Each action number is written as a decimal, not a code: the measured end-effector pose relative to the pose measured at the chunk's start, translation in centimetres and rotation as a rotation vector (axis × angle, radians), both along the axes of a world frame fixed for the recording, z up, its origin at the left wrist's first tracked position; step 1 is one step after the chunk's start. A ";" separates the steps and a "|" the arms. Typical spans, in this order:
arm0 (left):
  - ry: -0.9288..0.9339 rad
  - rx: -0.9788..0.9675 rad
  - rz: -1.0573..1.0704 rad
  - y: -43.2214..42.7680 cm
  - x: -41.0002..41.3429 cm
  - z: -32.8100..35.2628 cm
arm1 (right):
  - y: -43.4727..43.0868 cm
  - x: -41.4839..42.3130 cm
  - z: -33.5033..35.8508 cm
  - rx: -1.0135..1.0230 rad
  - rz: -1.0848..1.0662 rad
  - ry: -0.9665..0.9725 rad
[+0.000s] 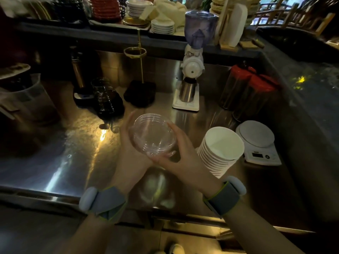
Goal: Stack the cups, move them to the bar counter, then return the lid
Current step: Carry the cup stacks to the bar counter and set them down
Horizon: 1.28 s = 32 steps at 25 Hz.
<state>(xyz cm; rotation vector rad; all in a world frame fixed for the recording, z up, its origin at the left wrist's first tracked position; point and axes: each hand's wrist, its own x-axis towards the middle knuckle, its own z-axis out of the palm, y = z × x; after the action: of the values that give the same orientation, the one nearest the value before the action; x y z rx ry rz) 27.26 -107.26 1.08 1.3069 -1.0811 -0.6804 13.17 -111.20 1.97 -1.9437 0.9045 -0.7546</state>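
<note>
The steel tabletop point(77, 143) carries a white coffee grinder point(190, 70) at the back, a white scale point(258, 142) to the right, and a tilted stack of white paper cups point(220, 149) just beside the scale. Above the tabletop's middle, the left hand point(128, 143) and right hand point(181, 153) cup a clear plastic lid point(153, 134) between them, fingers curled around its rim.

The cups point(221, 150) are white, with thin rim lines stacked like stripes, and the lid point(153, 133) is see-through with ring lines on it. The counter point(60, 153) is shiny silver with a yellow glow, the scale point(258, 142) is white, and the grinder point(192, 66) is white with a bluish clear top. The wristbands point(222, 198) are grey with green edges (the jars point(247, 88) are dark with red lids).
</note>
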 end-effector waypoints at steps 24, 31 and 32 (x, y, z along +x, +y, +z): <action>0.020 0.211 0.003 -2.4 -1.3 -7.8 | 0.8 -7.6 -10.3 0.186 -0.617 -0.263; 0.040 0.227 -0.053 -3.2 -1.3 -7.6 | 0.0 -8.1 -9.7 0.217 -0.579 -0.203; 0.032 0.223 -0.054 -3.5 -1.3 -7.5 | -0.2 -8.1 -9.6 0.215 -0.575 -0.196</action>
<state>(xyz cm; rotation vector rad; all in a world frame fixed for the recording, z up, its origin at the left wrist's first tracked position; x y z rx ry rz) 26.00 -110.80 -6.46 1.4549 -1.0403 -0.8792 5.11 -111.40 -7.65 -1.3978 1.3788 -1.1003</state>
